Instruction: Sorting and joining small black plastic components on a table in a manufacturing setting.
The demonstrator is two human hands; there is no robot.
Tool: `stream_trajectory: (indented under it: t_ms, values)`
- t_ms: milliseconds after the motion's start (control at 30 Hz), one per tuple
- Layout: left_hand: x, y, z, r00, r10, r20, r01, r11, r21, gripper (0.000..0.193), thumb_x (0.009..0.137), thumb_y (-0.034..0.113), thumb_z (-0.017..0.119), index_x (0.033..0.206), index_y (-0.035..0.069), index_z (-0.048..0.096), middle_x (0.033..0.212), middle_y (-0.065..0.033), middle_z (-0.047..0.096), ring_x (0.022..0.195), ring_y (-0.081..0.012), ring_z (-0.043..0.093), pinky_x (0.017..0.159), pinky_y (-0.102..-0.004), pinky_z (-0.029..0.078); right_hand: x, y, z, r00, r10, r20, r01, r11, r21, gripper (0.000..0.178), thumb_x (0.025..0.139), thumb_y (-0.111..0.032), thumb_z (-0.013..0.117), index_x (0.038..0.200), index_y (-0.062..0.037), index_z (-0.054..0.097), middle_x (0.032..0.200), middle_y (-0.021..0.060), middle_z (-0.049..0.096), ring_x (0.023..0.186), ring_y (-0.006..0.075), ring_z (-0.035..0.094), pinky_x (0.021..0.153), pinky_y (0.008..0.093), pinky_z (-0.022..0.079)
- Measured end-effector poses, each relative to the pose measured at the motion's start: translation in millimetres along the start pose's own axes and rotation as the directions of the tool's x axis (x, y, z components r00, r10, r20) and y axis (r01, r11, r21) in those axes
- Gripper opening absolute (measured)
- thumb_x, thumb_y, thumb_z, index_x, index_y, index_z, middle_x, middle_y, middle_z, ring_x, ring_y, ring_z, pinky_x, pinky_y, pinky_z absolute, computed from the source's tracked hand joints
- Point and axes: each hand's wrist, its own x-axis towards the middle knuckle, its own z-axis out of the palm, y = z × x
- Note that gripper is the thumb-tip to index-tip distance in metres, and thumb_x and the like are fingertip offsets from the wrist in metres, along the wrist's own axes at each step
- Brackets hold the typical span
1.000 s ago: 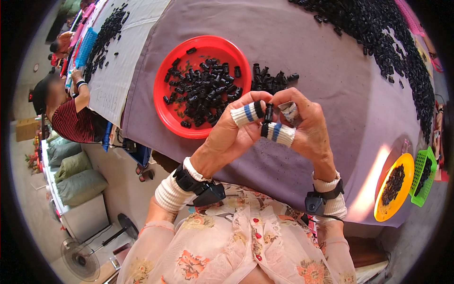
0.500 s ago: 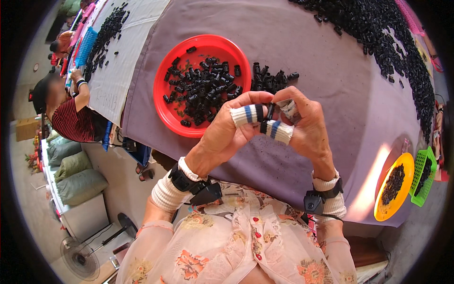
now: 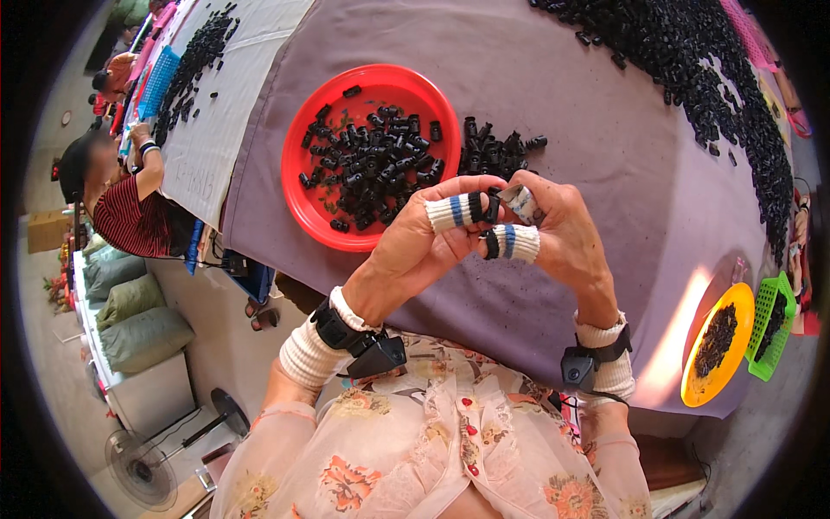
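Note:
Above the purple-grey tablecloth (image 3: 372, 30), my left hand (image 3: 402, 255) pinches a small black plastic piece (image 3: 493, 206) upright between thumb and fingers. My right hand (image 3: 569, 238) is close beside the piece, its fingers curled in; what they hold, if anything, is hidden. White knitted sleeves with blue and black bands cover a digit on each hand, and grey-white tape wraps a right finger. Just beyond my left hand lies a round red tray (image 3: 290, 186) with many similar black pieces. A small pile of black pieces (image 3: 497, 154) touches its right side.
A large heap of black pieces (image 3: 692, 69) spreads across the far right. At the right edge are a yellow plate (image 3: 743, 303) and a green basket (image 3: 761, 368), both with dark pieces. To the left, a person in a striped top (image 3: 134, 216) sits at a pale-covered table.
My right hand has shifted slightly right and down, opening a small gap between it and the left fingers. The black piece shows more plainly in my left hand.

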Motion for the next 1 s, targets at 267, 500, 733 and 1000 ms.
stream_trajectory:
  t_ms: [267, 500, 733, 1000]
  values:
    - [0, 1, 1, 1.0, 0.006, 0.012, -0.005, 1.0, -0.025, 0.026, 0.088, 0.011, 0.052, 0.111, 0.001, 0.055, 0.099, -0.0094, 0.061, 0.084, -0.0145, 0.06, 0.066, -0.0256, 0.05, 5, 2, -1, 0.997, -0.052, 0.054, 0.052, 0.999, -0.001, 0.045, 0.066, -0.038, 0.074, 0.073, 0.0007, 0.053, 0.055, 0.0098, 0.05, 0.047, 0.0183, 0.045, 0.046, 0.0307, 0.038]
    - [2, -1, 0, 1.0, 0.021, -0.021, -0.02, 0.999, 0.027, 0.024, 0.087, 0.01, 0.053, 0.108, 0.0, 0.056, 0.097, -0.0078, 0.061, 0.083, -0.012, 0.059, 0.067, -0.0242, 0.051, 4, 5, -3, 0.994, -0.039, 0.102, 0.04, 0.999, -0.012, 0.04, 0.067, -0.035, 0.072, 0.075, 0.0011, 0.055, 0.055, 0.0104, 0.051, 0.047, 0.0175, 0.044, 0.047, 0.0305, 0.038]
    - [1, 0, 1, 0.999, 0.042, -0.012, -0.041, 0.998, 0.049, 0.024, 0.087, 0.011, 0.054, 0.108, 0.0, 0.057, 0.096, -0.0078, 0.061, 0.081, -0.0113, 0.059, 0.066, -0.0232, 0.05, 3, 4, 1, 0.992, -0.032, 0.119, 0.021, 0.995, 0.095, 0.035, 0.07, -0.03, 0.071, 0.08, 0.0005, 0.058, 0.053, 0.0097, 0.049, 0.047, 0.0144, 0.042, 0.047, 0.0293, 0.038]
    - [2, -1, 4, 0.999, 0.036, -0.002, -0.036, 0.999, -0.002, 0.025, 0.087, 0.012, 0.054, 0.109, -0.001, 0.056, 0.097, -0.0085, 0.061, 0.08, -0.0119, 0.059, 0.067, -0.0255, 0.052, 4, 4, -1, 0.997, -0.051, 0.064, 0.045, 0.995, 0.085, 0.039, 0.066, -0.033, 0.074, 0.074, 0.0, 0.055, 0.054, 0.0085, 0.049, 0.048, 0.014, 0.042, 0.046, 0.0287, 0.037]
